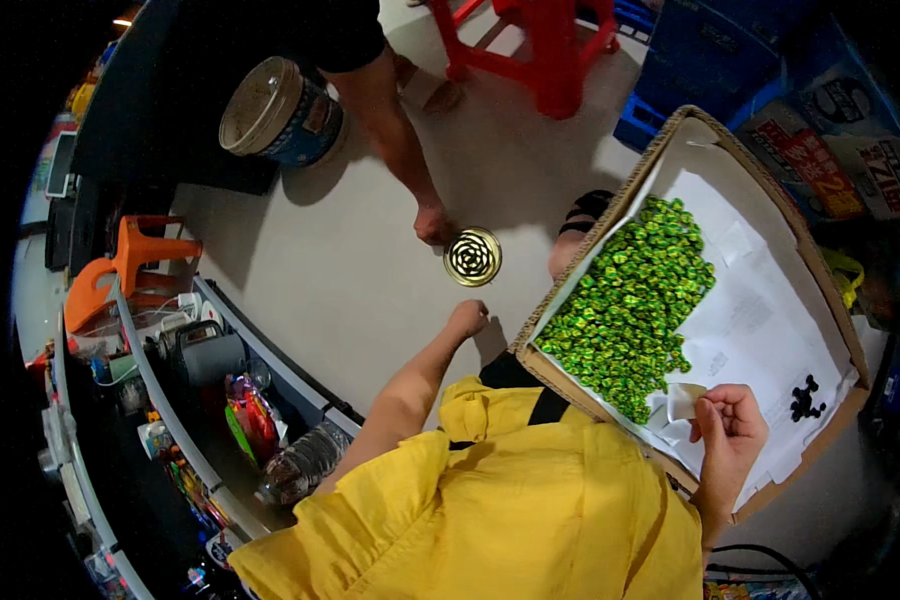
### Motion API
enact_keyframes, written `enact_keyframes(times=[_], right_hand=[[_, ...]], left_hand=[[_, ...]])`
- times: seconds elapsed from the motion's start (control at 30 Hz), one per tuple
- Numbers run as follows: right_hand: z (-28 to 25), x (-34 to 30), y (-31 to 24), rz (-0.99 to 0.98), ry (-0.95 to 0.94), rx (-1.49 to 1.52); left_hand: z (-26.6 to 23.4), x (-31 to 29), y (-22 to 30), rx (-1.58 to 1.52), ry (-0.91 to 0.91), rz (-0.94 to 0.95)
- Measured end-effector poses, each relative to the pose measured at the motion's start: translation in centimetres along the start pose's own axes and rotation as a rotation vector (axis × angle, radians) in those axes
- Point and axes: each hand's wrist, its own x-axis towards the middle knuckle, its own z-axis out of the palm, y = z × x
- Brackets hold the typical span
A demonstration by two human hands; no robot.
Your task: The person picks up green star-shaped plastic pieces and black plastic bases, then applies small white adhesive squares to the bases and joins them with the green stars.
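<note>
A cardboard box (pixel 850 345) lined with white paper (pixel 745 335) sits tilted at my right side. Many small green-and-yellow wrapped pieces, like candies (pixel 625 300), are heaped in its left half. A small cluster of black bits (pixel 808 398) lies on the paper near the right corner. Over the box's near edge, my right hand (pixel 732 428) pinches a small piece of off-white paper (pixel 683 400) between thumb and fingers. My left hand (pixel 467 318) is held out over the floor with curled fingers; what they hold, if anything, is hidden.
Another person's hand (pixel 432 225) touches a round gold tin with a dark spiral pattern (pixel 472 257) on the floor. A bucket (pixel 285 115) and a red stool (pixel 555 60) stand farther off. Left are an orange chair (pixel 135 262) and shelves (pixel 255 480); blue crates (pixel 705 55) stand at right.
</note>
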Motion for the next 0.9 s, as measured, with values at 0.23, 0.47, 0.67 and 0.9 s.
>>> enact_keyframes(times=[0.23, 0.47, 0.67, 0.9], right_hand=[[-0.1, 0.4, 0.5, 0.001, 0.048, -0.05], [0.4, 1.0, 0.0, 0.007, 0.138, -0.02], [-0.4, 1.7, 0.9, -0.06, 0.07, 0.223], [-1.2, -0.2, 0.9, -0.177, -0.108, 0.123]], left_hand=[[3.8, 0.0, 0.6, 0.14, -0.418, 0.004], [-7.3, -1.9, 4.9, -0.209, 0.074, -0.043], [-23.4, -8.9, 23.8, -0.965, 0.547, 0.488], [-18.7, -15.2, 34.3, -0.855, -0.365, 0.547]])
